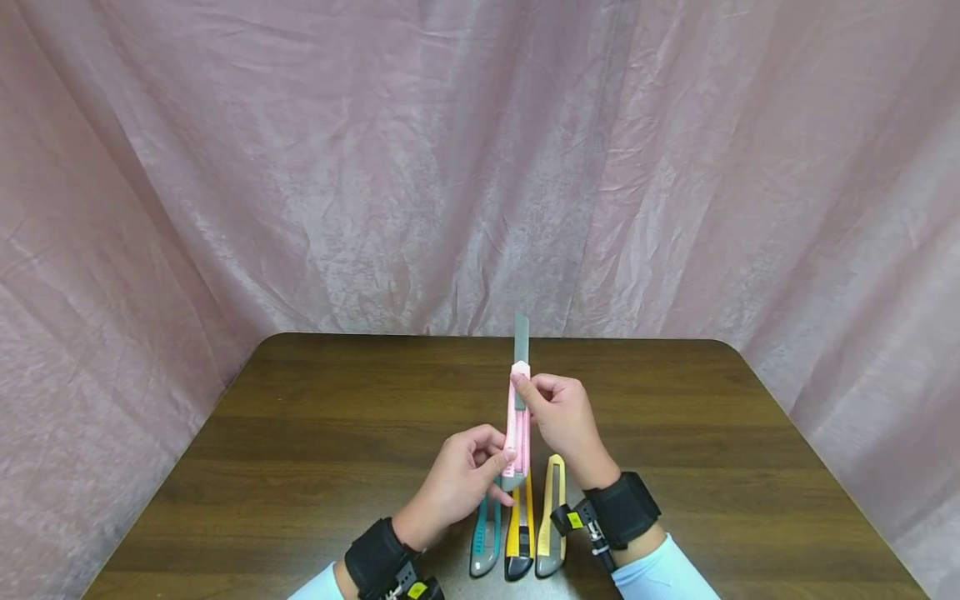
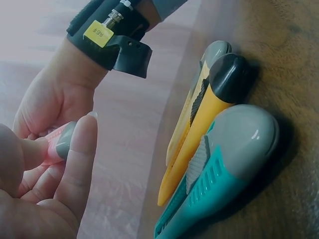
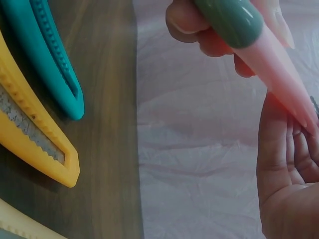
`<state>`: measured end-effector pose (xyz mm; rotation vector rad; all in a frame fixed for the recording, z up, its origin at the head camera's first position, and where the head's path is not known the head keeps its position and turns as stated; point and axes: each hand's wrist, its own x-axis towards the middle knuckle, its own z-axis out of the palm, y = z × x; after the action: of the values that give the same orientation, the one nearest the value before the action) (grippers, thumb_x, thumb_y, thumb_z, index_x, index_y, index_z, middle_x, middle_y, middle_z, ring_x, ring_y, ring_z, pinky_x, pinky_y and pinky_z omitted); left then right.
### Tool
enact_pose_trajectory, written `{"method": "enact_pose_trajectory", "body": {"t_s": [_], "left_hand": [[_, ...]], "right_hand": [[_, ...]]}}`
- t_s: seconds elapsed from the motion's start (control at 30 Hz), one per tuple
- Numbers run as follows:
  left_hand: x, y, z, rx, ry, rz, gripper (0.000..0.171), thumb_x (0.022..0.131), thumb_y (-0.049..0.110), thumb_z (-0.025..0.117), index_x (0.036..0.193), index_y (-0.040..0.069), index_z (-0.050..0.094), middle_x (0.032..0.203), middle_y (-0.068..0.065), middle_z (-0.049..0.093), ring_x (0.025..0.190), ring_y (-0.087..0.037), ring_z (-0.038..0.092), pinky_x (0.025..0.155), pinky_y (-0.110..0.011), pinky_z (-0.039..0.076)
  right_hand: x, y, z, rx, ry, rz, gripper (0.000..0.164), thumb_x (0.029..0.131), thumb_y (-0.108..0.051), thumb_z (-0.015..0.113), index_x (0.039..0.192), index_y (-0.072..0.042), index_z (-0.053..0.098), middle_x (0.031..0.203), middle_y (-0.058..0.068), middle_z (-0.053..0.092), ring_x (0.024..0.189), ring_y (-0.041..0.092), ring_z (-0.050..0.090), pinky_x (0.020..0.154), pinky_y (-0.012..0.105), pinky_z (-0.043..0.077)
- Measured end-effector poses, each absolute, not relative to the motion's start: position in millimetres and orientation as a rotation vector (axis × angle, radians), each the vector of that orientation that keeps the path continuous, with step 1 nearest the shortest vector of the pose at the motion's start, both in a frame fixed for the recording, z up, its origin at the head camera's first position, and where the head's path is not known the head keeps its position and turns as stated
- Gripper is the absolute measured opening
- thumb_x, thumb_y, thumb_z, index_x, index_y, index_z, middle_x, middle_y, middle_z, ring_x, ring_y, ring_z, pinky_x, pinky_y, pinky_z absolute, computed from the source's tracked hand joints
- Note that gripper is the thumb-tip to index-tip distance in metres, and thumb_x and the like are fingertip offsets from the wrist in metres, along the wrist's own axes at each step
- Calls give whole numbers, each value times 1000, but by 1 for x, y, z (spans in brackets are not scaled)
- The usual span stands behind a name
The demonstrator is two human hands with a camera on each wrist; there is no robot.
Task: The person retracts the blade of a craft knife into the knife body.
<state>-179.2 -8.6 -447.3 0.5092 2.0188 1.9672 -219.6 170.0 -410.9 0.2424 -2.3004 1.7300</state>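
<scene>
Over the table, both hands hold a pink box cutter (image 1: 517, 437) with a grey end cap, its blade (image 1: 522, 337) sticking out upward, away from the person. My left hand (image 1: 461, 475) pinches the capped lower end between thumb and fingers. Near the blade end, my right hand (image 1: 567, 419) grips the body, thumb on the front face and fingers behind. The left wrist view shows the grey cap (image 2: 64, 142) between the left thumb and fingers. In the right wrist view the pink body (image 3: 276, 67) slants down toward the right fingers; most of the blade is hidden there.
Below the hands, three more box cutters lie side by side on the brown table (image 1: 337, 400): a teal one (image 1: 486, 537), an orange-yellow one (image 1: 521, 537) with a black end, and a pale yellow one (image 1: 552, 517). A pink curtain (image 1: 480, 167) hangs behind.
</scene>
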Motion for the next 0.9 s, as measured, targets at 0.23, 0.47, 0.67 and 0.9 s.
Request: {"method": "enact_pose_trajectory", "body": {"t_s": [0.23,0.47,0.67,0.9], "left_hand": [[-180,-9,-447,510,2020,1968,14,101,12,66,109,1,66,92,-12,65,72,-22,69,62,-41,67],[-180,-10,-448,500,2021,1967,15,100,13,67,110,2,67,93,-12,66,72,-22,69,63,-41,67],[-180,-11,-448,503,2028,1975,14,100,12,67,110,1,67,93,-13,66,72,-22,70,62,-40,67],[-181,-11,-446,511,2036,1970,13,100,10,66,110,1,67,93,-13,66,72,-22,70,62,-40,67]], "right_hand": [[-219,170,-410,269,-2285,1733,35,97,-36,72,76,-8,74,61,3,54,55,12,47,45,21,41],[-219,170,-410,251,-2316,1745,35,96,-35,73,80,-4,75,63,7,57,57,16,53,49,23,51],[-219,170,-409,214,-2379,1768,40,97,-41,71,76,-6,74,62,7,54,60,23,55,52,25,56],[-220,170,-409,270,-2362,1758,37,99,-35,70,79,-4,73,65,9,57,60,22,55,52,24,54]]}}
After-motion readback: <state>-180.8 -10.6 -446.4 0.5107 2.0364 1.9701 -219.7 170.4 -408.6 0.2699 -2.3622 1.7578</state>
